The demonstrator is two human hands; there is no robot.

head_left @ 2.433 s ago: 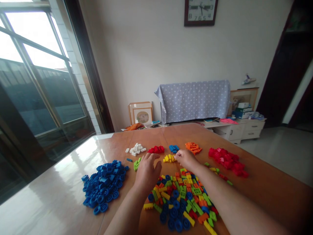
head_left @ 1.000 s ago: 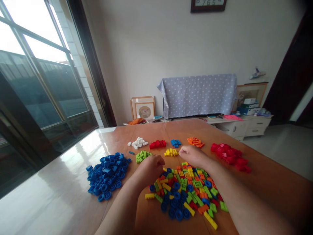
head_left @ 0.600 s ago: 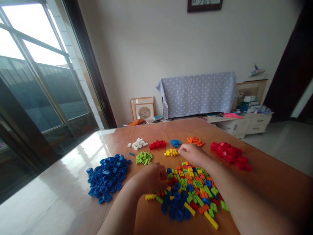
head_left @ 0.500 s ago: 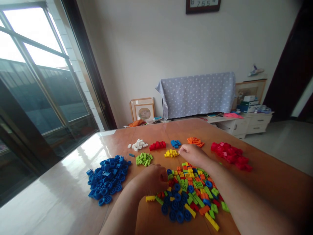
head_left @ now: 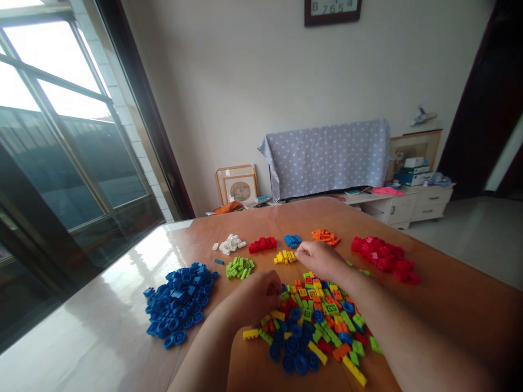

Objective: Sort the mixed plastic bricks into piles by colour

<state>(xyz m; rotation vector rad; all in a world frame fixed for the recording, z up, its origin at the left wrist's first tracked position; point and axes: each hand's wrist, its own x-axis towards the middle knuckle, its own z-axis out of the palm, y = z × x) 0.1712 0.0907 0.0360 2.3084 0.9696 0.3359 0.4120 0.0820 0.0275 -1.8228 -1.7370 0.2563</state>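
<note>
My right hand [head_left: 321, 257] is closed, its fingertips at the right end of a small row of yellow building bricks [head_left: 284, 257]; they appear to pinch the end brick. My left hand [head_left: 263, 294] is curled over the left edge of a mixed pile of building bricks [head_left: 330, 308]. Its fingertips are turned away, so what they hold, if anything, is hidden. The mixed pile has green, orange, yellow and red bricks, with blue wheel-like round pieces [head_left: 292, 344] at its near side. A green brick pile [head_left: 239, 267] lies just beyond my left hand.
A large blue pile [head_left: 180, 302] lies at the left, a large red pile [head_left: 386, 258] at the right. Farther back on the wooden table [head_left: 200, 348] are white bricks [head_left: 231, 244], red bricks [head_left: 262, 244], blue bricks [head_left: 292, 240] and orange bricks [head_left: 326, 237].
My left hand has risen slightly from the mixed pile, uncovering a yellow brick below it. My right hand stays beside the yellow bricks. The camera view has shifted a little.
</note>
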